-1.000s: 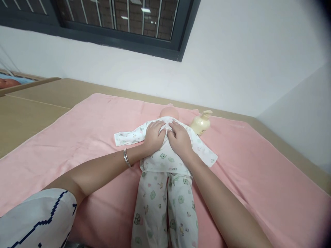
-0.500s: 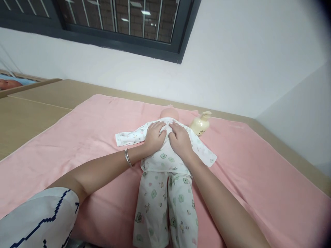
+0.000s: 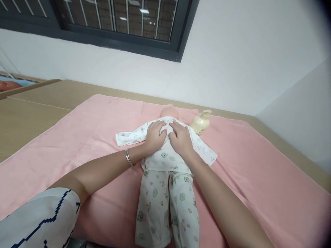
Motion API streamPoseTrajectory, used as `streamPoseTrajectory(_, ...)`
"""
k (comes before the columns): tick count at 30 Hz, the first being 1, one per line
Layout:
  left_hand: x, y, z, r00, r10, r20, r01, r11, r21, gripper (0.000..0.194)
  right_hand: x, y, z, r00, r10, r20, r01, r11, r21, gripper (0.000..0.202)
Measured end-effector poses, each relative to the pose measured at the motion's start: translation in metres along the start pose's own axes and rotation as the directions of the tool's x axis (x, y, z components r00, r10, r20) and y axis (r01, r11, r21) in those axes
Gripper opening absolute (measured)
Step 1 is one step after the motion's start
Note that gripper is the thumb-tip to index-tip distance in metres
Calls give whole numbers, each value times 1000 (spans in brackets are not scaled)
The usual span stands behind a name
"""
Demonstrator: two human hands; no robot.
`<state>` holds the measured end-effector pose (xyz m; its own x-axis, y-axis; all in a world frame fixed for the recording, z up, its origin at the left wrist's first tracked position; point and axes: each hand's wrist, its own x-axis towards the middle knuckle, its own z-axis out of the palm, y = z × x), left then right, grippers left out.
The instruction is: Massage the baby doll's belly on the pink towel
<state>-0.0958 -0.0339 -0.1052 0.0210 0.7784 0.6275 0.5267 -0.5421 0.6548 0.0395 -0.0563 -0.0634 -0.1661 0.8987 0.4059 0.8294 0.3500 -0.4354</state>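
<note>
Resting hands [image 3: 156, 137] [image 3: 181, 142] spread flat on a clothed doll [image 3: 168, 158], pink blanket [image 3: 103, 134] beneath, wooden surface [image 3: 43, 113], white wall [image 3: 227, 58], dark-framed window [image 3: 119, 20].

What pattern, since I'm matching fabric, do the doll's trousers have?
The trousers are white with scattered green and pink prints, clearest in the head view.

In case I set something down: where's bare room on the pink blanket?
Bare: the pink blanket right of the pump bottle, and left, between the left forearm and the wood-toned tabletop. Crowded: the doll's torso, under the left hand and right hand, with the pump bottle close by one sleeve.
</note>
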Motion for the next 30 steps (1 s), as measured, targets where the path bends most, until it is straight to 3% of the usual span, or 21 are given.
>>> streamPoseTrajectory(30,1,2,-1,1000,-12,6,12,1000,6,31,1,-1,1,1000,-25,-10,24,999,-40,49)
